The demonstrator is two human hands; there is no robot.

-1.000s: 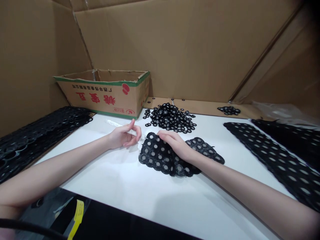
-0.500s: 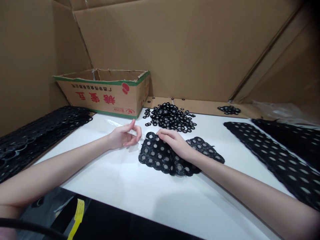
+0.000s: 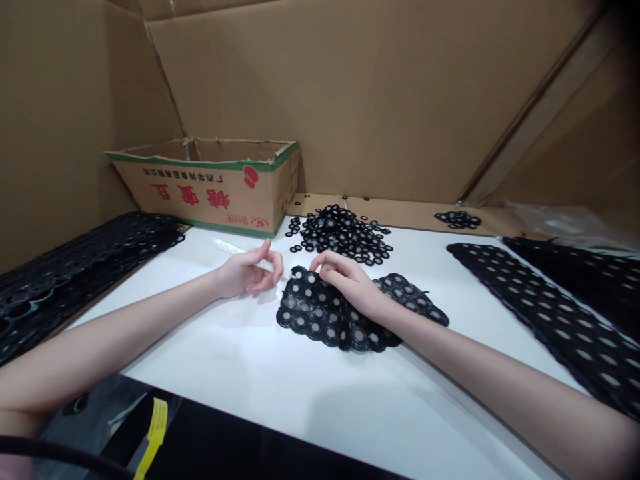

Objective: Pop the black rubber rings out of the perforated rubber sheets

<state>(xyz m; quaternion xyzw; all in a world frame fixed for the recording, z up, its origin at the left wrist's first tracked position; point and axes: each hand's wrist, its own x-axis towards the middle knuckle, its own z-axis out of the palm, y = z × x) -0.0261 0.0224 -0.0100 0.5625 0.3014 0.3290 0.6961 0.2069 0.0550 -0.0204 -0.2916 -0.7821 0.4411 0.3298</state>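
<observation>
My left hand [image 3: 253,270] is closed round a slim white stick-like tool [image 3: 267,265]; its tip points at the upper left corner of a black lace piece [image 3: 307,310]. Rows of round pale-centred discs cover this piece, which lies bunched and folded on the white tabletop. My right hand [image 3: 347,283] rests on the lace, its fingers bent over the top edge near that corner. What sits between those fingertips is hard to make out. Just beyond the hands is a heap of small black rings or discs [image 3: 345,233], some with pale centres.
An open cardboard box [image 3: 200,193] stands at the back left. Stacked black lace [image 3: 75,267] lies along the left side, and more disc-covered black strips [image 3: 545,300] on the right. A smaller disc pile [image 3: 457,220] sits at the back right. Cardboard walls [image 3: 375,100] enclose the table.
My right hand's forefinger has lifted and bent a little, and the lace corner under it has shifted slightly left. The left hand and its white tool have hardly moved.
</observation>
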